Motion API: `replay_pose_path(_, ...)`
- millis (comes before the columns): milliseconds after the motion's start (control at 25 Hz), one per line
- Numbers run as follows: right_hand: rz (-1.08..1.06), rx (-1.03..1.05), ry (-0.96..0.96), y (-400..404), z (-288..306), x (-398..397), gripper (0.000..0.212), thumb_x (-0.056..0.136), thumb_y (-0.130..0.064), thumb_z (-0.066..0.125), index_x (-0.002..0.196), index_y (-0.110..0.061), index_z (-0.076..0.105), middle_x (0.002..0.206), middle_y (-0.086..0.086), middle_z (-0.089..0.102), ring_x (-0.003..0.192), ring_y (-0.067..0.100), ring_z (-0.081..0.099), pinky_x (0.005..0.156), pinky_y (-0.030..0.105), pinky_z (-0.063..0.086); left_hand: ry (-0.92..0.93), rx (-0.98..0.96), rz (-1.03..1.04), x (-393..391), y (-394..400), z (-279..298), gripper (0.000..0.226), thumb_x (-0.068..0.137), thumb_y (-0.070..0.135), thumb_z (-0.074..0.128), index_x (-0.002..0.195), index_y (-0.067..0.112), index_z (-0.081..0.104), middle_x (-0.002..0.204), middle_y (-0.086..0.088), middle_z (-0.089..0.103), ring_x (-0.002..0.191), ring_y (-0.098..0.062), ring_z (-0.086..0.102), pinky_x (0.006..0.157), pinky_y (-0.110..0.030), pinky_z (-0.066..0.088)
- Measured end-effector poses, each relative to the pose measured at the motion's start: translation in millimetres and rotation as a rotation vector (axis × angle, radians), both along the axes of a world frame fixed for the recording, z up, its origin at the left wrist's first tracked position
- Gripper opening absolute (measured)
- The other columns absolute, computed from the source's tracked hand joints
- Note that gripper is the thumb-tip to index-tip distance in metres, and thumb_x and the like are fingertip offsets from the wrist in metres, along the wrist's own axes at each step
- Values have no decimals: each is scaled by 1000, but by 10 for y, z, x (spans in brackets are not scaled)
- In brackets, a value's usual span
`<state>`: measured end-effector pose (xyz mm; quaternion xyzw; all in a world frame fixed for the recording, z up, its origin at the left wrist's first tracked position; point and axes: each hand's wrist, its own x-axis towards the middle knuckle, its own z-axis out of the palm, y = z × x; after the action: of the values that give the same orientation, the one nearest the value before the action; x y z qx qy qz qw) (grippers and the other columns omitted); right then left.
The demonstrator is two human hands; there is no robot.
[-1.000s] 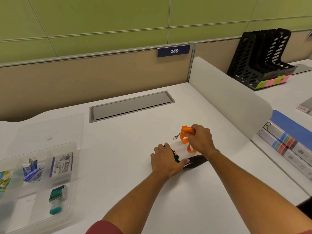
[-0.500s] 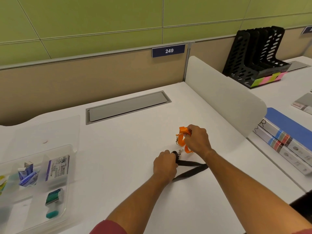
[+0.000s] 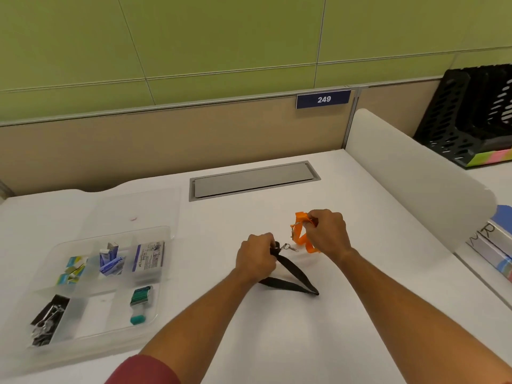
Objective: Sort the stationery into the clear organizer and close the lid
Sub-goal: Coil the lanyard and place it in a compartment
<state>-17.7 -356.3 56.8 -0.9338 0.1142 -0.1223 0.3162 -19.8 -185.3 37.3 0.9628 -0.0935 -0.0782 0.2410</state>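
My left hand (image 3: 256,259) grips the clip end of a black lanyard (image 3: 291,275) whose strap lies folded on the white desk (image 3: 277,342). Its metal clip (image 3: 288,247) pokes out to the right of my fingers. Just right of it, my right hand (image 3: 328,231) holds a bunched orange lanyard (image 3: 302,236) slightly above the desk. The clear organizer (image 3: 155,309) sits at the left, its lid (image 3: 138,209) open and lying flat behind it. Its compartments hold small staple boxes, a labelled packet, a green-and-teal item and black binder clips.
A white divider panel (image 3: 415,176) borders the desk on the right, with folders (image 3: 496,245) and a black file rack (image 3: 471,120) beyond it. A grey cable hatch (image 3: 252,180) is set into the desk at the back.
My left hand went from lying flat on the black lanyard to gripping its clip end, and the strap now lies stretched out. The view has swung left, showing more of the organizer.
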Motion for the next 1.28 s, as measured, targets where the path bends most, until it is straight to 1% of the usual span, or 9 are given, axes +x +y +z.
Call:
replay_pose_path(160, 110, -64, -33, 403, 121, 66, 27, 90, -31, 63, 108, -12, 72, 104, 9, 73, 91, 25, 66, 85, 40, 55, -75, -15, 124, -38, 494, 279, 33, 82, 15, 72, 115, 17, 63, 110, -6, 69, 94, -25, 66, 76, -30, 52)
replay_pose_path(320, 205, -83, -78, 907, 266, 115, 29, 91, -30, 63, 112, -11, 71, 107, 9, 72, 96, 23, 64, 86, 36, 53, -147, -33, 208, -122, 964, 497, 42, 82, 19, 73, 122, 17, 59, 113, -8, 68, 98, -27, 65, 72, -28, 45)
replay_pose_path(520, 299, -49, -127, 1534, 418, 132, 27, 91, -28, 63, 112, -11, 71, 107, 9, 72, 93, 22, 66, 84, 34, 53, -187, -42, 261, -211, 1602, 737, 21, 82, 21, 74, 103, 16, 70, 98, -5, 72, 83, -20, 64, 75, -29, 52)
replay_pose_path(600, 312, -6, -145, 1781, 429, 121, 25, 91, -27, 63, 109, -11, 72, 106, 8, 73, 90, 20, 66, 82, 33, 53, -206, -40, 279, -236, 1881, 816, 18, 82, 21, 74, 100, 15, 71, 96, -5, 72, 82, -19, 64, 74, -29, 52)
replay_pose_path(640, 320, 9, -154, 1917, 429, 105, 23, 91, -26, 63, 106, -11, 73, 103, 8, 73, 85, 18, 64, 77, 31, 52, -210, -37, 289, -245, 2037, 859, 17, 82, 21, 75, 98, 15, 72, 95, -5, 72, 80, -18, 63, 73, -28, 51)
replay_pose_path(720, 339, 21, -170, 2158, 435, 74, 19, 90, -25, 65, 100, -12, 74, 98, 7, 74, 77, 13, 59, 71, 26, 47, -211, -26, 310, -266, 2326, 957, 15, 80, 21, 76, 94, 15, 72, 93, -5, 72, 78, -17, 61, 69, -27, 47)
replay_pose_path(920, 379, 46, -180, 2685, 456, 24, 19, 90, -26, 66, 97, -10, 72, 95, 7, 73, 76, 11, 58, 73, 25, 47, -234, 19, 359, -353, 3007, 1113, 12, 74, 20, 78, 85, 18, 74, 86, -4, 72, 76, -20, 62, 64, -27, 44)
replay_pose_path(1080, 383, 36, -184, 2958, 444, 0, 21, 91, -29, 63, 98, -10, 72, 96, 7, 73, 76, 12, 58, 75, 25, 46, -243, 131, 375, -369, 3403, 1200, 14, 73, 19, 77, 86, 23, 74, 86, -3, 70, 75, -24, 61, 60, -28, 45)
replay_pose_path(1280, 367, 28, -173, 3171, 418, -19, 23, 92, -30, 62, 100, -10, 71, 98, 8, 72, 77, 13, 59, 76, 26, 48, -318, 324, 326, -401, 3707, 1198, 13, 78, 15, 71, 90, 19, 72, 88, -6, 69, 67, -23, 55, 56, -29, 40)
